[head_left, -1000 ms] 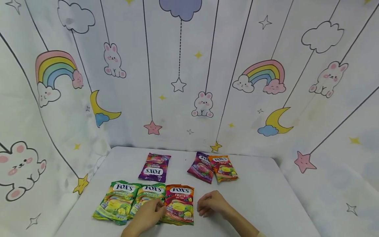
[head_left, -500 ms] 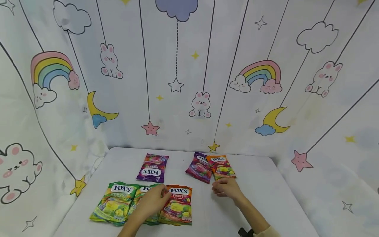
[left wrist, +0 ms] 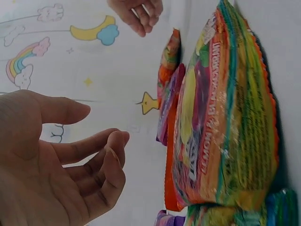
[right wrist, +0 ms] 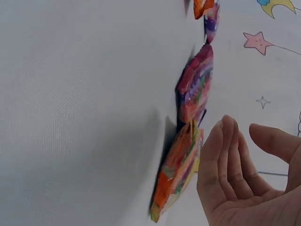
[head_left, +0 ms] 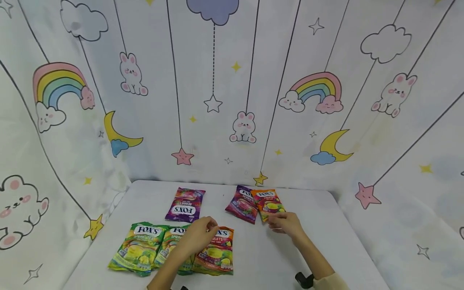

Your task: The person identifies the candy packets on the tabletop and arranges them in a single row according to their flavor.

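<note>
My left hand [head_left: 201,237] hovers over the upper part of a red-orange FOX'S Fruits candy bag [head_left: 214,259], covering part of its logo. In the left wrist view its fingers [left wrist: 110,172] bend loosely, with nothing between them and the thumb. Farther back, my right hand [head_left: 289,225] is at the lower edge of an orange FOX'S Fruits candy bag [head_left: 267,200]. The right wrist view shows this hand's fingers [right wrist: 223,155] nearly straight beside that orange bag [right wrist: 176,172], the thumb apart and nothing held. A purple Berries candy bag [head_left: 241,206] lies against the orange one.
Two green Spring Tea candy bags [head_left: 137,249] lie left of the red-orange one in a front row. Behind them lies another purple Berries bag [head_left: 185,206], upside down. A printed cloth backdrop [head_left: 156,80] rises behind the white table [head_left: 344,249].
My right hand has moved forward and right, from beside the red-orange bag to the orange bag. My left hand has lifted forward and right over the red-orange bag. The bags keep their arrangement.
</note>
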{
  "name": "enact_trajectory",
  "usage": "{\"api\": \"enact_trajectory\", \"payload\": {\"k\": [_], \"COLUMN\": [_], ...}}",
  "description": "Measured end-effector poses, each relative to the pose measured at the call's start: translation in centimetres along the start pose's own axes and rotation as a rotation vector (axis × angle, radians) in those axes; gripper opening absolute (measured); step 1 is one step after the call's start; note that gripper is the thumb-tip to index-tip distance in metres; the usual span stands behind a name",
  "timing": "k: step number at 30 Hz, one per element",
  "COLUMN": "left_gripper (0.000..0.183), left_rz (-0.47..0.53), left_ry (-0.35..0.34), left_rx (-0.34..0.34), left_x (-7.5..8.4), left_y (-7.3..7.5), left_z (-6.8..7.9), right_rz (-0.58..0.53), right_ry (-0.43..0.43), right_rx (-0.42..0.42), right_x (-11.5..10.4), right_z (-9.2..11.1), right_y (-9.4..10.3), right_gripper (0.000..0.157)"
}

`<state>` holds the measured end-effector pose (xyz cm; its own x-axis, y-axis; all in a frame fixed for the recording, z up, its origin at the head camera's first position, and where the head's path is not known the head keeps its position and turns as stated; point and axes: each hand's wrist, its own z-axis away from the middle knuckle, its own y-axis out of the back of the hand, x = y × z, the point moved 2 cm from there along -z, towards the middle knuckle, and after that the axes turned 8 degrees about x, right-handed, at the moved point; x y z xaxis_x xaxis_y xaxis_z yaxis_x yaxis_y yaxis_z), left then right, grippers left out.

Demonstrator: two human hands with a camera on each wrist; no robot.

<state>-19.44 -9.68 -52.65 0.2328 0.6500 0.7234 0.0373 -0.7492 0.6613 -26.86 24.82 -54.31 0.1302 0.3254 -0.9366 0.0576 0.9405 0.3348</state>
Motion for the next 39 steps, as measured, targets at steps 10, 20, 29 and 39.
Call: {"api": "enact_trajectory", "payload": {"k": [10,20,29,39], "left_gripper": [0.020,0.019,0.020,0.019], "left_rz": [0.046,0.115,0.135,0.126], "left_ry": [-0.043,-0.070,-0.082,-0.090], "left_rx": [0.010,-0.002,-0.006,0.006], "left_x": [1.1,1.4,1.7,1.9], "left_y": [-1.7,-3.4,-4.8,-6.3], "left_z": [-1.8,-3.7,-5.4,-7.1], "right_rz": [-0.034,-0.016,0.056,0.081], "right_ry": [-0.007,0.002,0.011,0.002], "right_rx": [0.074,0.121,0.167,0.194], "right_x": [0.2,0.1,-0.1,0.4], "right_z": [-1.0,-2.5,-3.7,-5.0], "right_y": [1.2,2.3,3.0,3.6], "right_gripper": [0.024,0.027,0.030,0.028]}}
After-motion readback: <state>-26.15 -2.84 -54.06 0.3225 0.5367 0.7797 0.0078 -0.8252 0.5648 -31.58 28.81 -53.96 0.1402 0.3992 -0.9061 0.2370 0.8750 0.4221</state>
